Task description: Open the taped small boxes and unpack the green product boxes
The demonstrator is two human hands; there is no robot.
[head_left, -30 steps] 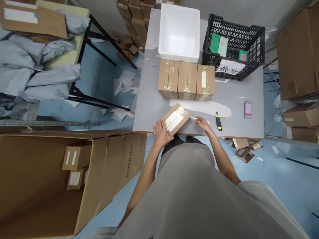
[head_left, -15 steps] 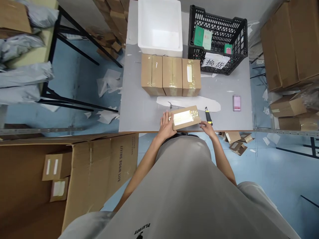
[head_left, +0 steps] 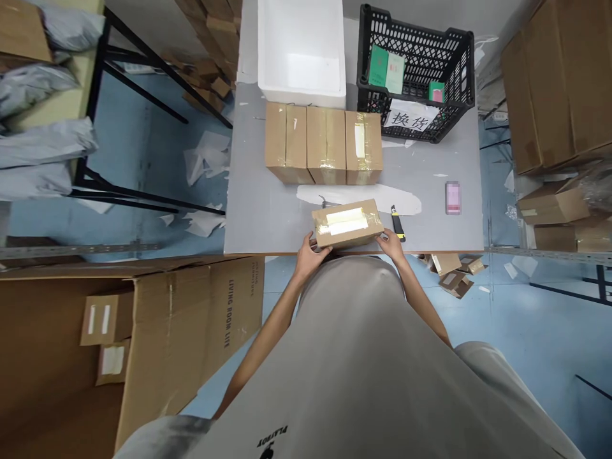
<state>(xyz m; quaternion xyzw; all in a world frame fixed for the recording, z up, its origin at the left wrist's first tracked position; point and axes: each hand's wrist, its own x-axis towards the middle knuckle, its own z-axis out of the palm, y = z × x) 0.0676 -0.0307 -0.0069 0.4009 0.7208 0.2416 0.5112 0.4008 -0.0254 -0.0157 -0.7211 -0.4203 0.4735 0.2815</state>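
Observation:
A small taped cardboard box (head_left: 347,223) with a white label on top lies near the front edge of the grey table (head_left: 268,217). My left hand (head_left: 310,248) grips its left end with fingers curled round the corner. My right hand (head_left: 390,241) holds its right end. A yellow-and-black utility knife (head_left: 396,222) lies on the table just right of the box, close to my right hand.
Three taped boxes (head_left: 324,144) stand in a row behind. A white foam bin (head_left: 301,51) and a black crate (head_left: 415,76) sit at the back. A pink phone (head_left: 453,196) lies at right. A big open carton (head_left: 119,344) stands on the floor at left.
The box has turned square to the table edge and come nearer to me. My left hand slid to its left end and my right hand closed on its right end.

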